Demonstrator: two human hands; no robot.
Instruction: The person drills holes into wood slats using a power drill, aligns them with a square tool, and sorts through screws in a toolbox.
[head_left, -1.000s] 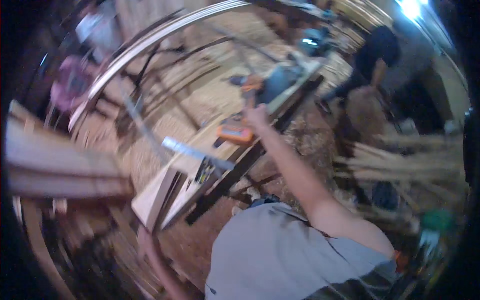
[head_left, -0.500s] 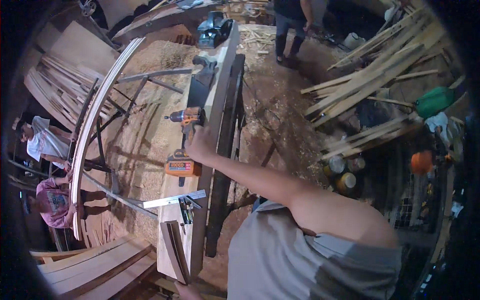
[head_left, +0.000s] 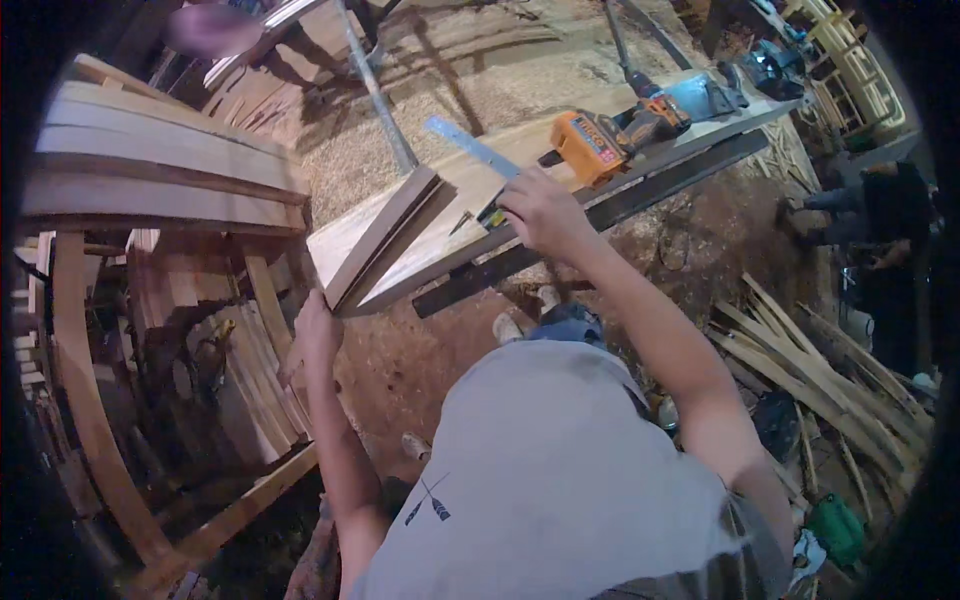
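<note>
My left hand (head_left: 316,334) grips the near end of a few thin wooden boards (head_left: 385,235) that lie stacked at the near end of a long wooden workbench (head_left: 520,150). My right hand (head_left: 542,211) is on the bench top with its fingers curled over the near end of a blue metal ruler (head_left: 468,146). A small dark tool (head_left: 489,216) lies next to those fingers. Just beyond the hand sit an orange power tool (head_left: 590,146) and a cordless drill (head_left: 650,110).
A blue circular saw (head_left: 705,95) sits farther along the bench. Curved wooden planks (head_left: 160,170) and frames stand at left. A pile of loose slats (head_left: 800,360) and a green container (head_left: 835,525) lie on the sawdust floor at right. Another person (head_left: 880,215) stands at far right.
The view has swung round. My right hand has come back from the orange tool to the ruler's near end. My left hand now holds the end of the boards.
</note>
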